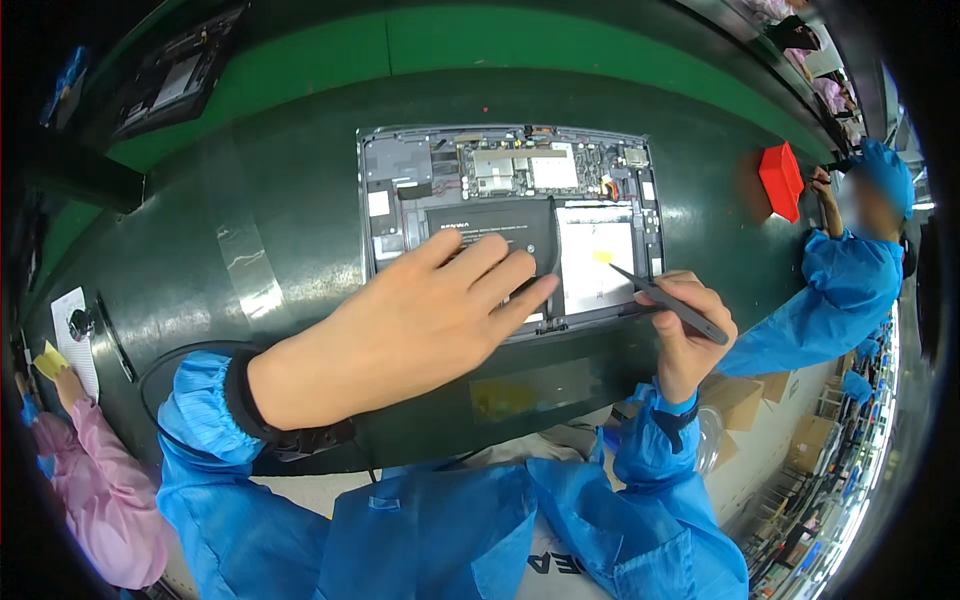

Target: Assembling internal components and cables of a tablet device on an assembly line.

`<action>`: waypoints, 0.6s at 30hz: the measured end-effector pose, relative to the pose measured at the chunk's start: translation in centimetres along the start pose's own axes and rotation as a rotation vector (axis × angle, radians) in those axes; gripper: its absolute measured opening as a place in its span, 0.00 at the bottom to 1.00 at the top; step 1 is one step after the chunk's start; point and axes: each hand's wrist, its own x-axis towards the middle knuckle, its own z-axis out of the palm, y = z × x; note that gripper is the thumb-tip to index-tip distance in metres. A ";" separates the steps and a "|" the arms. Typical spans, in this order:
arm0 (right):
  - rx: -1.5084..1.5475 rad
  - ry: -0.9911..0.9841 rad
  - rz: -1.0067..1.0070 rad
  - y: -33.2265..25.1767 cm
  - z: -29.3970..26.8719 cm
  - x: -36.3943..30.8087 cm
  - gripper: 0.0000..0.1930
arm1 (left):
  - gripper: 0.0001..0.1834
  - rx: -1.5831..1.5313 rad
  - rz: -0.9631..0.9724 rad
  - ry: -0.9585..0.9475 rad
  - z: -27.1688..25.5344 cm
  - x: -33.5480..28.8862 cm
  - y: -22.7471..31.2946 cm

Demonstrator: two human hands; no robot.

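Observation:
An opened device chassis, like a tablet or laptop shell, lies on the green bench with its circuit board along the far side. A black battery fills part of its middle, with a white panel to the right. Spread over the battery and the near edge is my left hand, fingers apart and holding nothing visible; it hides part of the battery. My right hand grips dark tweezers. Their tips point at a small yellow piece over the white panel; whether they pinch it I cannot tell.
A red bin stands at the right, near a co-worker in blue. At the left, a pink-sleeved co-worker holds something yellow beside a white sheet. Another opened device sits far left. A dark cable loops by my left sleeve.

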 end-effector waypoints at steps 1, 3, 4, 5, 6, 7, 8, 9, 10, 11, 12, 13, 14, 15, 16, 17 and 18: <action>-0.038 -0.071 -0.036 0.3 -0.2 0.4 0.18 | 0.30 0.003 0.002 0.001 0.0 0.2 -0.2; -0.069 -0.100 -0.034 0.5 0.0 1.0 0.17 | 0.31 -0.077 -0.017 -0.055 0.1 0.5 -0.4; -0.097 -0.131 -0.029 0.6 0.5 0.9 0.16 | 0.31 -0.075 -0.018 -0.058 0.1 0.2 -0.6; -0.103 -0.154 -0.013 0.6 0.8 0.9 0.16 | 0.32 -0.072 -0.008 -0.052 0.1 0.0 -0.7; -0.098 -0.154 -0.012 0.6 1.1 0.9 0.16 | 0.33 -0.069 0.002 -0.045 0.2 -0.3 -0.8; -0.119 -0.179 -0.013 0.5 1.1 1.0 0.16 | 0.33 -0.070 -0.001 -0.045 0.1 -0.3 -0.8; -0.138 -0.204 -0.015 0.5 1.1 1.0 0.16 | 0.34 -0.073 0.004 -0.046 0.1 -0.3 -0.8; -0.136 -0.207 -0.015 0.5 1.1 1.1 0.16 | 0.34 -0.074 0.009 -0.046 0.1 -0.2 -0.8; -0.150 -0.220 -0.013 0.6 1.1 1.1 0.16 | 0.34 -0.079 0.005 -0.046 0.3 -0.3 -1.0; -0.164 -0.232 -0.011 0.6 1.2 1.2 0.16 | 0.35 -0.059 0.018 -0.043 0.6 -0.3 -1.1; -0.165 -0.237 -0.007 0.7 1.3 1.3 0.16 | 0.36 -0.038 0.030 -0.041 0.9 -0.3 -1.2; -0.183 -0.244 -0.007 0.6 1.4 1.3 0.15 | 0.36 -0.039 0.029 -0.042 0.8 -0.3 -1.2; -0.201 -0.251 -0.006 0.5 1.4 1.3 0.15 | 0.35 -0.027 0.040 -0.042 0.7 -0.3 -1.2; -0.200 -0.252 -0.004 0.4 1.3 1.3 0.15 | 0.35 -0.015 0.053 -0.042 0.7 -0.3 -1.2; -0.206 -0.255 -0.003 0.4 1.3 1.3 0.15 | 0.35 -0.015 0.051 -0.044 0.7 -0.3 -1.1; -0.213 -0.257 -0.001 0.3 1.3 1.3 0.15 | 0.34 -0.010 0.063 -0.035 0.7 -0.2 -1.1; -0.212 -0.257 0.000 0.2 1.3 1.2 0.15 | 0.34 -0.006 0.075 -0.026 0.7 -0.2 -1.0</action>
